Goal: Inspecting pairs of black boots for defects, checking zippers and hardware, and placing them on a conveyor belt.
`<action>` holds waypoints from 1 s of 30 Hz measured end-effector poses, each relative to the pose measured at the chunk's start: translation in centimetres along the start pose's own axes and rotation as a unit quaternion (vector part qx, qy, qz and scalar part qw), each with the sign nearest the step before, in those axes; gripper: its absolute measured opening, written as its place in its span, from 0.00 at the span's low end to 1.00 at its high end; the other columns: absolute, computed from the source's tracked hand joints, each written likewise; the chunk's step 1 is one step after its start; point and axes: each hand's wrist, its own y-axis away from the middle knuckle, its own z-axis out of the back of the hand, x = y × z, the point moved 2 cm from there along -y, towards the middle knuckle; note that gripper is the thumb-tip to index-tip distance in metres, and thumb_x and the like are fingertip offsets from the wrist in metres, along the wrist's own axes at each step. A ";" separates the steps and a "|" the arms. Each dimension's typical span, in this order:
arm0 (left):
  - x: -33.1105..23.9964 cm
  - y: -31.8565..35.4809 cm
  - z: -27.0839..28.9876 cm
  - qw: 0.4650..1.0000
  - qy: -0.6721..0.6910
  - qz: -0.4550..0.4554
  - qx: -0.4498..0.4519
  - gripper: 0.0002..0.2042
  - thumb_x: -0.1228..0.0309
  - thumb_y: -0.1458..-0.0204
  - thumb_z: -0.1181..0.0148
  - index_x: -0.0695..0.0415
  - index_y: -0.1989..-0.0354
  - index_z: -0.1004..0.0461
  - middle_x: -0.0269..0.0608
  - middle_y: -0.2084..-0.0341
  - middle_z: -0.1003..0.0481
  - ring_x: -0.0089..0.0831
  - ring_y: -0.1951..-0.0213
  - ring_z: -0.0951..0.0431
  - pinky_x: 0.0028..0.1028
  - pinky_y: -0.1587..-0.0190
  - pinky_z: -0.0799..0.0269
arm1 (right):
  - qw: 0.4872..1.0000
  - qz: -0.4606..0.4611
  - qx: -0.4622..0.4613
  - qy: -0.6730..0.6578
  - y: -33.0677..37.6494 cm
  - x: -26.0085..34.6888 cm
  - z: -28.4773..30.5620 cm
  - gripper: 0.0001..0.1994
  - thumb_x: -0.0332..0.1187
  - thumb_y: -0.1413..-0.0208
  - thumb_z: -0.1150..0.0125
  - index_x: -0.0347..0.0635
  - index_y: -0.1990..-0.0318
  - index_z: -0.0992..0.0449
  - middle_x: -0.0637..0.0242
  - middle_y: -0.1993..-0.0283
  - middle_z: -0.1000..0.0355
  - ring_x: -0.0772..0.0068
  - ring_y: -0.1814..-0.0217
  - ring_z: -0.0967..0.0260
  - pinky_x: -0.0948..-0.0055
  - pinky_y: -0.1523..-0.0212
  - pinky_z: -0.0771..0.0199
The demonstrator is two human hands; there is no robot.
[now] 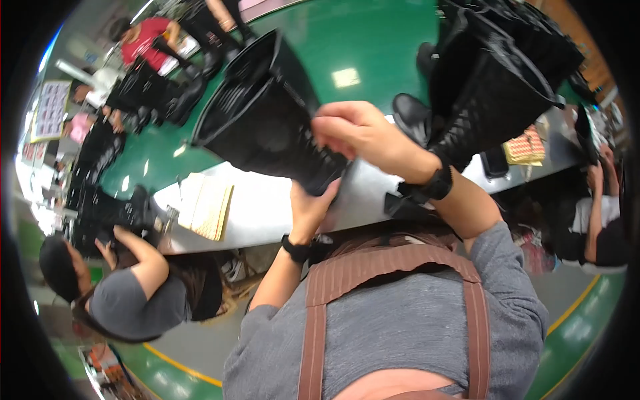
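Note:
A tall black lace-up boot [267, 130] leans over the metal worktable in front of me, its wide top opening toward the far left. My left hand [310, 210] grips it low down, near the foot end, with the thumb on its right side. At the laced front, my right hand [360, 137] is closed in a pinch, fingertips against the boot. Whatever lies between those fingertips is too small or hidden to make out. Black bands circle both my wrists.
Other tall black boots [487, 87] stand on the right. A yellowish stack of sheets [207, 207] lies on the metal worktable [263, 200]; a patterned pad [525, 147] lies farther right. A co-worker [140, 287] sits at left, another person's arms [600, 187] show at right.

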 end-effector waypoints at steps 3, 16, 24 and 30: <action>-0.7 0.5 -0.4 0.997 0.070 0.037 0.001 0.14 0.77 0.55 0.33 0.67 0.60 0.25 0.39 0.67 0.20 0.24 0.65 0.22 0.25 0.60 0.27 | 0.993 0.121 0.017 0.002 0.1 5.5 -0.5 0.15 0.38 0.39 0.50 0.38 0.72 0.25 0.71 0.79 0.31 0.84 0.81 0.38 0.82 0.80 0.38; -1.9 0.4 0.6 0.930 -0.136 -0.270 -0.210 0.30 0.76 0.57 0.33 0.63 0.47 0.43 0.49 0.51 0.40 0.35 0.54 0.34 0.32 0.53 0.35 | 0.862 -0.045 -0.306 0.402 16.7 -8.6 7.5 0.24 0.41 0.52 0.31 0.39 0.88 0.38 0.65 0.88 0.44 0.72 0.86 0.48 0.71 0.82 0.46; -4.8 -2.8 -12.1 0.961 -0.016 -0.027 0.276 0.13 0.70 0.45 0.41 0.63 0.54 0.30 0.41 0.76 0.26 0.24 0.74 0.27 0.23 0.71 0.32 | 0.781 0.057 -0.477 0.400 16.4 -13.2 11.3 0.36 0.41 0.62 0.24 0.33 0.47 0.34 0.63 0.59 0.26 0.67 0.57 0.28 0.74 0.54 0.29; -0.6 -3.4 -18.1 0.895 0.062 0.178 0.405 0.14 0.64 0.41 0.45 0.65 0.58 0.30 0.37 0.80 0.25 0.21 0.81 0.28 0.20 0.78 0.34 | 0.907 -0.015 -0.391 0.157 15.8 -17.3 13.3 0.34 0.35 0.60 0.25 0.35 0.45 0.34 0.60 0.53 0.25 0.72 0.50 0.29 0.73 0.48 0.31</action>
